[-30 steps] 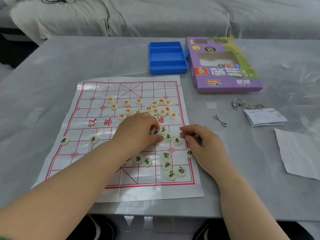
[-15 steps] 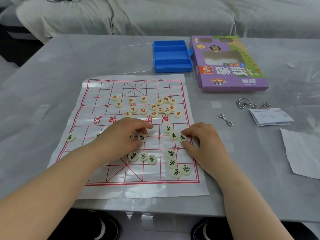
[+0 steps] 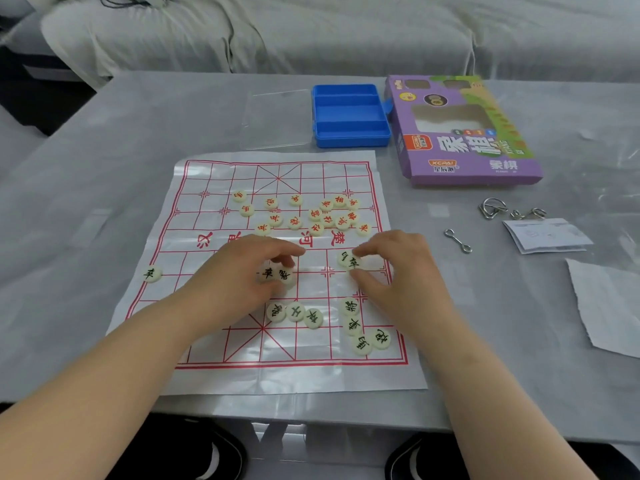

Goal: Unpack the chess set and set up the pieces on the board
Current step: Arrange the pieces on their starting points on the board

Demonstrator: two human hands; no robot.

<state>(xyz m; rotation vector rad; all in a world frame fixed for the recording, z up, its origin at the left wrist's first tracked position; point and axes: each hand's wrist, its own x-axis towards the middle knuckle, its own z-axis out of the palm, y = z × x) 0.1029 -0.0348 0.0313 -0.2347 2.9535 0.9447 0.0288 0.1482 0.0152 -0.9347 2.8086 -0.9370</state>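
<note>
Everything is placed from the board (image 3: pixel 277 379), a thin red-gridded sheet lying flat on the grey table (image 3: pixel 104 168). Past its far edge sit a clear lid (image 3: pixel 277 119) and an open blue case (image 3: pixel 351 116). A purple box (image 3: pixel 460 133) lies off its far right corner. To the board's right are a small metal link (image 3: pixel 458 240), metal ring puzzles (image 3: pixel 493 207), a folded leaflet (image 3: pixel 547 235) and a torn paper sheet (image 3: pixel 606 306).

On the board's far half the red pieces (image 3: pixel 311 213) lie scattered and unsorted. A lone black piece (image 3: pixel 151 274) sits on its left border line. On the near half, a row of three (image 3: pixel 295 311) lies close to the left hand, and a clump of four (image 3: pixel 360 327) crowds the right wrist. The left forearm crosses the near-left grid and hides it.

The board's river band runs side to side across the view, and its files run away from the person.

The left hand (image 3: pixel 242 271) curls thumb and fingertips around the left pair (image 3: pixel 275 273), two black-lettered discs touching side by side. They lie just on the near side of the river. The right hand (image 3: pixel 398 268) pinches the right pair (image 3: pixel 349 260) between thumb and forefinger, overlapping near the board's right edge
</note>
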